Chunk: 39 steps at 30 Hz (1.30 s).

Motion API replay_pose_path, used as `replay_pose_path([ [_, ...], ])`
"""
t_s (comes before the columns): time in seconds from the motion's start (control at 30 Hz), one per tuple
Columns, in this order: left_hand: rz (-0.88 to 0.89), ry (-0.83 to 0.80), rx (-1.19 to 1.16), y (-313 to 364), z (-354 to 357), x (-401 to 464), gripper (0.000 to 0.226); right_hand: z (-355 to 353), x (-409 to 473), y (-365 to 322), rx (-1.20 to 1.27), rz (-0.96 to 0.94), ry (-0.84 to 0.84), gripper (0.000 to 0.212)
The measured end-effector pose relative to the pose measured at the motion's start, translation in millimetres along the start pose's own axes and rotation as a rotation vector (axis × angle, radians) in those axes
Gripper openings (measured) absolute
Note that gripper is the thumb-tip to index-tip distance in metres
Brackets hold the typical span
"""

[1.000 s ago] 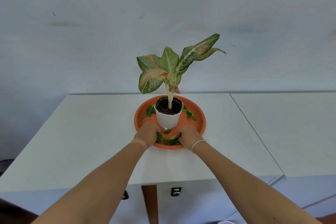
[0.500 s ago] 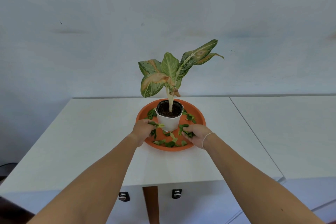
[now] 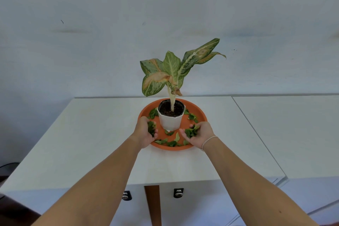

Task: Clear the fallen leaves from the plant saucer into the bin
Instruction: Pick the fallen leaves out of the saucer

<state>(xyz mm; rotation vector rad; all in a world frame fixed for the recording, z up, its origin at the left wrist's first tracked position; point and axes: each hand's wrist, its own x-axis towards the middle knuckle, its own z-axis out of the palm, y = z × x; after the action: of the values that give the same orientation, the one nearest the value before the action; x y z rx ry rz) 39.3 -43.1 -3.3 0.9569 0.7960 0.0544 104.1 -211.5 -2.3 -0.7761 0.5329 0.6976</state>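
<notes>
Both hands now upturned, cupping leaves

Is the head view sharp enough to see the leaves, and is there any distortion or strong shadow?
Head view: soft, even light, no hard shadows or glare; the fallen leaves on the saucer are sharp; wide-angle stretch makes the forearms look huge at the bottom; both hands, left and right, show no motion blur.

**Two bare arms reaching forward, hands cupped**

Both forearms extend away from the viewer, side by side. The left hand curls inward, palm facing right. The right hand turns palm up, fingers bent; a thin white band circles its wrist.
</notes>
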Motion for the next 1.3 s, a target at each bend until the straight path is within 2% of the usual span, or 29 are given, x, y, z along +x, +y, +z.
replay_pose_path([
  [0.1, -0.011, -0.017, 0.032, 0.8, -0.4, 2.1, 0.029, -0.3, -0.5, -1.1, -0.006, -0.024, 0.011, 0.016],
  [0.27, 0.022, 0.004, 0.173, 1.1, -2.5, 4.6, 0.031, -1.1, 6.0, -3.9, -0.254, -0.019, 0.067, 0.039],
  [0.37, 0.055, -0.013, 0.242, 1.3, -1.2, 3.1, 0.021, -0.3, 6.4, -4.8, -0.503, -0.066, 0.092, 0.038],
  [0.47, 0.118, 0.0, 0.369, 2.0, -1.8, 4.6, 0.037, 4.4, 6.5, -4.9, -0.898, -0.205, 0.136, 0.039],
  [0.6, 0.27, 0.039, 0.848, 3.4, -1.2, 6.8, 0.041, 8.9, 11.0, -6.9, -1.545, -0.42, 0.2, 0.035],
  [0.7, 0.409, 0.01, 1.33, 4.4, 0.2, 7.3, 0.037, 8.3, 14.7, -6.5, -1.854, -0.41, 0.185, 0.043],
  [0.8, 0.409, -0.05, 1.607, 3.8, 0.4, 8.2, 0.038, 9.1, 18.1, -0.9, -2.077, -0.384, 0.204, 0.046],
  [0.9, 0.358, -0.068, 1.741, 0.7, 0.7, 12.1, 0.042, 7.9, 25.4, 8.3, -2.175, -0.479, 0.168, 0.046],
  [1.0, 0.333, -0.075, 1.795, -1.4, 1.7, 10.8, 0.04, 8.5, 25.5, 17.1, -2.25, -0.53, 0.145, 0.064],
  [1.1, 0.337, -0.037, 1.848, -1.6, 5.2, 7.8, 0.037, 8.7, 26.8, 21.5, -2.288, -0.567, 0.18, 0.07],
  [1.2, 0.364, -0.012, 1.877, -4.8, 7.7, 5.3, 0.04, 9.4, 29.0, 22.1, -2.336, -0.519, 0.196, 0.063],
  [1.3, 0.413, 0.0, 1.9, -8.3, 9.0, 3.3, 0.037, 12.7, 28.6, 22.5, -2.402, -0.468, 0.141, 0.046],
])
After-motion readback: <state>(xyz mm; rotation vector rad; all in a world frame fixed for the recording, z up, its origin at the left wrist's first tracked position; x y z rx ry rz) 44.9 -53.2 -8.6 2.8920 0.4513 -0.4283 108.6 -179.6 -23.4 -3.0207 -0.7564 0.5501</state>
